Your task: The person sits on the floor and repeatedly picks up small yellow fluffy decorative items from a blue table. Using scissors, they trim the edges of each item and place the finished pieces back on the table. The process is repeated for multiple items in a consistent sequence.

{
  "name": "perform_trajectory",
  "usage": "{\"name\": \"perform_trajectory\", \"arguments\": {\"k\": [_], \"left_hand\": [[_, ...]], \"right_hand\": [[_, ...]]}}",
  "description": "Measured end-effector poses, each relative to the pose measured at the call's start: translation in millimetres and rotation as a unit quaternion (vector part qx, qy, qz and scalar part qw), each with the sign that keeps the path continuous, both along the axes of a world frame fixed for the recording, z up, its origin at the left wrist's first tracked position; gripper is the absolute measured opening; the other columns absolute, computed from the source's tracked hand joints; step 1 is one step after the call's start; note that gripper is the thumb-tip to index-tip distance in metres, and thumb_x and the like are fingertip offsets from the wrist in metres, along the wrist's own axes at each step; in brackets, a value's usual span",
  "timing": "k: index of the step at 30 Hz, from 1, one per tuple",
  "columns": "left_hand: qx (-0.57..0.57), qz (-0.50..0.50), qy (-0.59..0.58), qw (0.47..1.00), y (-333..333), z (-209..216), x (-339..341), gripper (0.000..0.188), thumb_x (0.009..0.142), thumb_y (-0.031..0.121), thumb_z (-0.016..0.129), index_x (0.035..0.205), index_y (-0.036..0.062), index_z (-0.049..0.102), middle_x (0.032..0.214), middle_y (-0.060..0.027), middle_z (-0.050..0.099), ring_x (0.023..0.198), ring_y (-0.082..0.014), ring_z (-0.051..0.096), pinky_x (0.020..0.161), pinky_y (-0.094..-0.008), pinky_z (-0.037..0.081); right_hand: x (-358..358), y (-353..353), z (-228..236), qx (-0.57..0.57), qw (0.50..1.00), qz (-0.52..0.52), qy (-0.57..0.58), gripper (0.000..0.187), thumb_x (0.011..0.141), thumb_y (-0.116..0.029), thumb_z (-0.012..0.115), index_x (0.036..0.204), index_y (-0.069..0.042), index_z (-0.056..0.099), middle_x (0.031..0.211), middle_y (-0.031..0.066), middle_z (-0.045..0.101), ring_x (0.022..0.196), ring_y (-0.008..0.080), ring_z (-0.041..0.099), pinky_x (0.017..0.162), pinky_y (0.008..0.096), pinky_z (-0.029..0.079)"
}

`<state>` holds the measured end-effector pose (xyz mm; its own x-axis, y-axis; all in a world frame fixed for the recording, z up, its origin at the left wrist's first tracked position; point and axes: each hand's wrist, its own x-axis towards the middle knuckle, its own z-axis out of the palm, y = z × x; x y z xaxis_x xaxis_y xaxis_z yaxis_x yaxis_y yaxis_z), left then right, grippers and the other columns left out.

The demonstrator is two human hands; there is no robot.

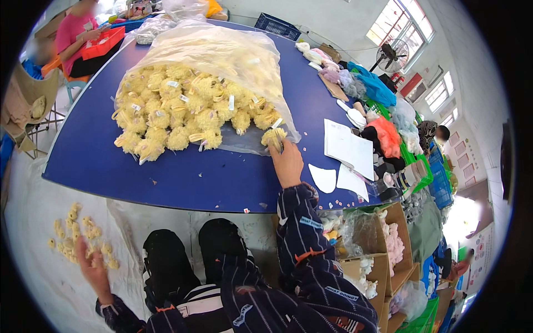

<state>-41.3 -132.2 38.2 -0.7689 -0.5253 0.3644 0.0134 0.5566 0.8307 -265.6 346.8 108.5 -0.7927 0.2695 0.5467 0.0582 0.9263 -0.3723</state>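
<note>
At the right end of a pile of fluffy yellow plush toys (pixel 183 108), my right hand (pixel 287 164) has its fingers closed on a single yellow plush toy (pixel 273 137). That toy rests on the edge of a large clear plastic bag (pixel 222 47), which lies open over the pile on the blue table (pixel 211 180). Several of the toys carry small white tags. Low on the left, off the table, my left hand (pixel 94 270) is raised with its fingers apart and nothing visible in it. Beyond its fingertips, small yellow plush pieces (pixel 71 228) lie scattered on the pale floor.
White papers (pixel 347 149) and cut white shapes lie to the right on the table. Plush pieces and bags crowd its right edge. Cardboard boxes (pixel 397 244) with plush stand below. Far left, a person in pink holds a red tray (pixel 104 43) near a chair (pixel 34 100).
</note>
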Motion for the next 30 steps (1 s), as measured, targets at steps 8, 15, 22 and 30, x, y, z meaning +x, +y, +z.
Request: {"name": "perform_trajectory", "arguments": {"k": [8, 15, 22, 30], "left_hand": [[0.307, -0.364, -0.117, 0.872, 119, 20, -27, 0.029, 0.089, 0.001, 0.049, 0.118, 0.0002, 0.05, 0.122, -0.011, 0.051, 0.105, -0.0184, 0.056, 0.084, -0.0272, 0.047], [0.648, -0.424, -0.169, 0.609, 170, 36, -36, 0.038, 0.093, 0.01, 0.047, 0.129, 0.0029, 0.039, 0.122, -0.0105, 0.05, 0.111, -0.0187, 0.053, 0.092, -0.0343, 0.046], [0.669, -0.395, -0.058, 0.627, 163, 10, -18, 0.032, 0.087, 0.003, 0.057, 0.117, 0.0045, 0.046, 0.115, -0.0068, 0.052, 0.105, -0.0129, 0.053, 0.089, -0.0269, 0.046], [0.469, -0.383, -0.085, 0.791, 164, 16, -19, 0.033, 0.081, -0.001, 0.062, 0.111, 0.004, 0.05, 0.112, -0.0084, 0.057, 0.101, -0.0143, 0.055, 0.086, -0.028, 0.046]], "right_hand": [[42, -37, 4, -0.134, 0.955, 0.264, 0.008, 0.016, 0.083, -0.009, 0.062, 0.091, 0.004, 0.06, 0.071, 0.0143, 0.057, 0.059, 0.0197, 0.05, 0.057, 0.0298, 0.042], [129, -106, 14, -0.273, 0.757, 0.521, -0.284, 0.015, 0.081, -0.005, 0.064, 0.095, 0.001, 0.064, 0.09, 0.0097, 0.064, 0.079, 0.0176, 0.061, 0.07, 0.0262, 0.047], [154, -127, -13, -0.573, 0.676, 0.313, -0.342, 0.032, 0.08, -0.004, 0.064, 0.11, 0.001, 0.056, 0.09, -0.0002, 0.061, 0.065, 0.0016, 0.048, 0.057, 0.0168, 0.039], [185, -144, -24, -0.374, 0.808, 0.376, -0.258, 0.032, 0.075, -0.007, 0.073, 0.102, -0.001, 0.059, 0.074, -0.0041, 0.055, 0.058, 0.0004, 0.039, 0.05, 0.0173, 0.033]]}}
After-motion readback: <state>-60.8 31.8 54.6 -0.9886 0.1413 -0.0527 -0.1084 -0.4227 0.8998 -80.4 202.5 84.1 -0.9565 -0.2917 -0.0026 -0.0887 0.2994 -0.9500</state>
